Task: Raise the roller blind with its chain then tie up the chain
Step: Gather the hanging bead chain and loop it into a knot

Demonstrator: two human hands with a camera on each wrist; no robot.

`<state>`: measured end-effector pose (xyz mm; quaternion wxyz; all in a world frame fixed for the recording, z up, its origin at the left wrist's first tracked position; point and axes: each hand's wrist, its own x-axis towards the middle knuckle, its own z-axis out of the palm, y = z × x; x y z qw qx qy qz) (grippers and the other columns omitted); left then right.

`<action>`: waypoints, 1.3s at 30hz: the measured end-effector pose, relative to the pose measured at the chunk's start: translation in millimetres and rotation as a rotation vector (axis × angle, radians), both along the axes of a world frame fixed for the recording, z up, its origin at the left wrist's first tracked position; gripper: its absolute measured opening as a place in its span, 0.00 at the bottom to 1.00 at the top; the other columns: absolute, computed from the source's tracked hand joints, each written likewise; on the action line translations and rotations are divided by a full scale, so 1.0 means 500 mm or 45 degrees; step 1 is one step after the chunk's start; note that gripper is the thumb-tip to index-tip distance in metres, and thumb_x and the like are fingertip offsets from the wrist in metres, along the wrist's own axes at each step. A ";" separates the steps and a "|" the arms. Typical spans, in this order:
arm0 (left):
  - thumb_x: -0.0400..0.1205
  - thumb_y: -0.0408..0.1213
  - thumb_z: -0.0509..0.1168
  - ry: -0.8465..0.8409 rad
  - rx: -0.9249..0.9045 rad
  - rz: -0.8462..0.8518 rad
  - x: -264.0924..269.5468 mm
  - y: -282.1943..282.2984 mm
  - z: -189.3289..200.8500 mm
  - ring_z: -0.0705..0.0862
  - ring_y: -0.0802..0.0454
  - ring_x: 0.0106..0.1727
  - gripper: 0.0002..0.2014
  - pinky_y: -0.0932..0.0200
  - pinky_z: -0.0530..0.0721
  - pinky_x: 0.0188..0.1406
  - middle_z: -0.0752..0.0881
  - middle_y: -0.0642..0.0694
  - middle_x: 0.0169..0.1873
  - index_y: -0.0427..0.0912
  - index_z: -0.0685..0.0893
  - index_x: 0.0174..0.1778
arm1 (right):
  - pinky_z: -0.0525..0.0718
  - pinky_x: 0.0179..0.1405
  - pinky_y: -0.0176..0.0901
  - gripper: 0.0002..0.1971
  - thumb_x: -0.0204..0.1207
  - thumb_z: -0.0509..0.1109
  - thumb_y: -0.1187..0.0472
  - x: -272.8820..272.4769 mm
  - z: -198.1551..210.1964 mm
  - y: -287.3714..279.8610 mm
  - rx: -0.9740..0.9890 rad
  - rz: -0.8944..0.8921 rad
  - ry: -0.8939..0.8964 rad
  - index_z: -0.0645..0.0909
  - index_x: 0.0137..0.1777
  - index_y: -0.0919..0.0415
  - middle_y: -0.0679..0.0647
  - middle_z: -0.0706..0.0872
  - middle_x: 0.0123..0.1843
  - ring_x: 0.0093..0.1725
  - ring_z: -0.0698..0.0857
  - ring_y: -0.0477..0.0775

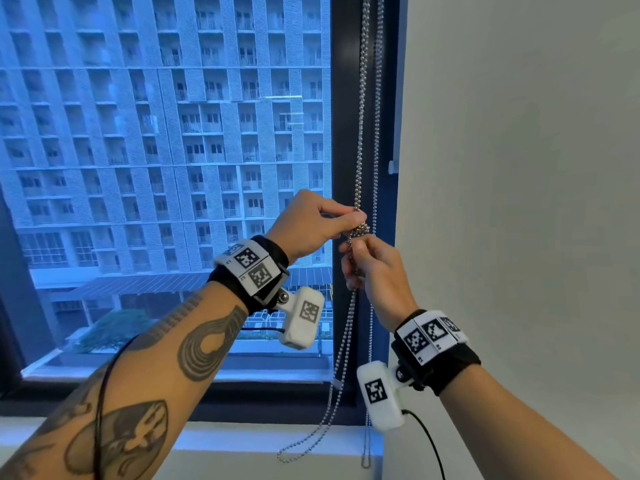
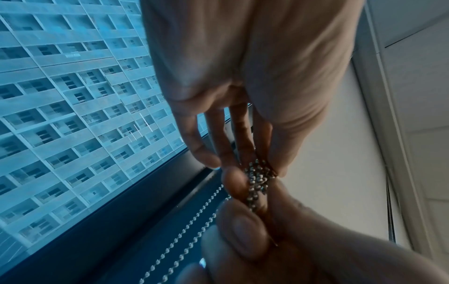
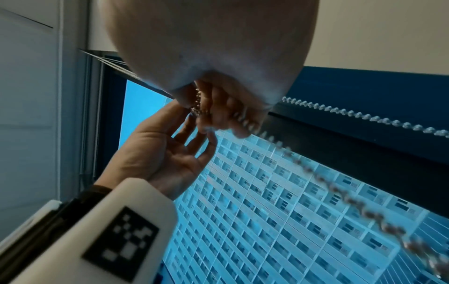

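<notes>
The silver ball chain (image 1: 361, 98) hangs down the dark right window frame (image 1: 344, 116). It is bunched into a knot (image 1: 360, 228) at about mid height. My left hand (image 1: 356, 216) pinches the knot from the left with thumb and fingertips. My right hand (image 1: 353, 252) grips the strands just under the knot in its curled fingers. In the left wrist view the knot (image 2: 258, 176) sits between my left hand (image 2: 266, 166) and my right hand (image 2: 245, 217). In the right wrist view the knot (image 3: 198, 107) lies under my right hand (image 3: 218, 115). The blind itself is out of view.
The loose chain loop (image 1: 311, 434) dangles below my hands down to the white sill (image 1: 242, 441). Another chain strand (image 1: 375, 168) hangs straight beside the frame. A white wall (image 1: 519, 202) is close on the right. The uncovered pane (image 1: 173, 133) shows a building outside.
</notes>
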<state>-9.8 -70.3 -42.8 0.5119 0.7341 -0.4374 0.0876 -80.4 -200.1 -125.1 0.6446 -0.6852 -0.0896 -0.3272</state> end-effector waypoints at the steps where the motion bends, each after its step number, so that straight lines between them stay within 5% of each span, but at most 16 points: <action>1: 0.82 0.44 0.78 0.003 0.004 0.000 0.000 0.000 -0.001 0.95 0.44 0.51 0.10 0.47 0.93 0.58 0.96 0.42 0.44 0.43 0.97 0.53 | 0.72 0.27 0.43 0.16 0.93 0.58 0.61 0.004 0.008 0.001 0.022 -0.012 -0.004 0.82 0.49 0.69 0.61 0.77 0.34 0.27 0.73 0.50; 4: 0.81 0.43 0.78 0.031 0.012 0.001 0.000 0.003 0.003 0.94 0.39 0.50 0.07 0.45 0.92 0.57 0.96 0.36 0.41 0.44 0.97 0.49 | 0.67 0.27 0.46 0.19 0.91 0.60 0.57 0.021 0.010 0.002 -0.038 -0.142 0.001 0.86 0.40 0.61 0.52 0.73 0.28 0.24 0.67 0.48; 6: 0.78 0.46 0.80 0.026 0.020 0.047 0.001 0.006 0.011 0.94 0.44 0.49 0.08 0.48 0.93 0.55 0.96 0.42 0.39 0.46 0.98 0.45 | 0.64 0.27 0.48 0.18 0.86 0.60 0.54 0.029 -0.001 0.002 -0.110 -0.215 -0.006 0.82 0.35 0.58 0.49 0.70 0.24 0.24 0.65 0.49; 11: 0.76 0.43 0.83 0.087 -0.070 0.062 0.001 0.003 0.012 0.91 0.56 0.35 0.05 0.63 0.86 0.40 0.94 0.45 0.31 0.46 0.97 0.38 | 0.65 0.27 0.46 0.16 0.83 0.61 0.53 0.033 -0.017 0.000 -0.253 -0.250 -0.016 0.79 0.35 0.56 0.45 0.71 0.24 0.25 0.67 0.51; 14: 0.74 0.41 0.84 0.113 -0.098 0.096 0.006 -0.001 0.004 0.91 0.55 0.34 0.08 0.57 0.87 0.42 0.93 0.49 0.28 0.42 0.94 0.36 | 0.66 0.28 0.46 0.17 0.85 0.60 0.50 0.026 -0.007 -0.004 -0.299 -0.222 0.043 0.80 0.34 0.50 0.45 0.74 0.25 0.25 0.68 0.51; 17: 0.72 0.46 0.86 0.084 -0.087 0.222 -0.004 -0.006 0.004 0.88 0.57 0.30 0.16 0.55 0.87 0.39 0.91 0.50 0.27 0.42 0.87 0.39 | 0.67 0.27 0.44 0.18 0.88 0.61 0.57 0.010 0.010 -0.014 -0.352 -0.281 0.027 0.81 0.37 0.62 0.53 0.76 0.28 0.25 0.69 0.50; 19: 0.72 0.47 0.85 -0.179 -0.084 0.345 -0.020 -0.002 0.013 0.83 0.59 0.31 0.19 0.65 0.82 0.36 0.87 0.53 0.30 0.44 0.81 0.41 | 0.67 0.27 0.42 0.19 0.89 0.61 0.60 0.001 0.020 -0.022 -0.387 -0.314 0.017 0.79 0.36 0.65 0.53 0.75 0.28 0.26 0.69 0.48; 21: 0.77 0.41 0.81 -0.623 -0.053 0.253 -0.040 0.005 0.032 0.80 0.56 0.39 0.12 0.57 0.83 0.44 0.86 0.51 0.41 0.44 0.84 0.46 | 0.67 0.26 0.40 0.19 0.89 0.62 0.61 -0.005 0.026 -0.029 -0.401 -0.302 0.015 0.79 0.34 0.61 0.51 0.74 0.27 0.25 0.68 0.47; 24: 0.84 0.39 0.68 -1.283 0.399 0.199 -0.039 0.018 0.065 0.81 0.43 0.58 0.09 0.41 0.81 0.52 0.84 0.49 0.72 0.48 0.91 0.57 | 0.64 0.23 0.35 0.20 0.90 0.62 0.62 -0.021 0.034 -0.031 -0.352 -0.199 -0.003 0.78 0.33 0.61 0.44 0.72 0.23 0.22 0.66 0.42; 26: 0.90 0.46 0.62 -1.366 0.732 0.327 -0.040 0.031 0.091 0.79 0.42 0.65 0.12 0.42 0.77 0.56 0.81 0.56 0.77 0.54 0.89 0.64 | 0.63 0.21 0.31 0.20 0.88 0.63 0.63 -0.040 0.046 -0.028 -0.274 -0.104 -0.078 0.76 0.32 0.62 0.41 0.70 0.20 0.19 0.66 0.39; 30: 0.92 0.53 0.58 -1.361 0.931 0.486 -0.047 0.054 0.121 0.80 0.47 0.59 0.14 0.49 0.70 0.52 0.86 0.58 0.59 0.57 0.87 0.61 | 0.59 0.21 0.35 0.15 0.78 0.66 0.60 -0.065 0.083 -0.041 -0.010 0.023 -0.185 0.72 0.29 0.59 0.44 0.66 0.22 0.21 0.61 0.46; 35: 0.91 0.45 0.61 -0.835 0.646 0.136 -0.082 0.047 0.143 0.81 0.61 0.27 0.17 0.56 0.78 0.38 0.88 0.49 0.32 0.43 0.87 0.40 | 0.57 0.22 0.38 0.15 0.84 0.65 0.62 -0.060 0.131 -0.049 0.157 -0.005 -0.165 0.78 0.34 0.55 0.46 0.67 0.25 0.22 0.61 0.47; 39: 0.92 0.40 0.62 -0.351 0.360 -0.169 -0.127 0.033 0.159 0.79 0.55 0.16 0.18 0.63 0.75 0.21 0.93 0.40 0.36 0.36 0.90 0.41 | 0.61 0.22 0.38 0.15 0.92 0.63 0.57 -0.055 0.132 -0.017 0.049 -0.023 -0.111 0.84 0.45 0.61 0.48 0.72 0.26 0.21 0.65 0.47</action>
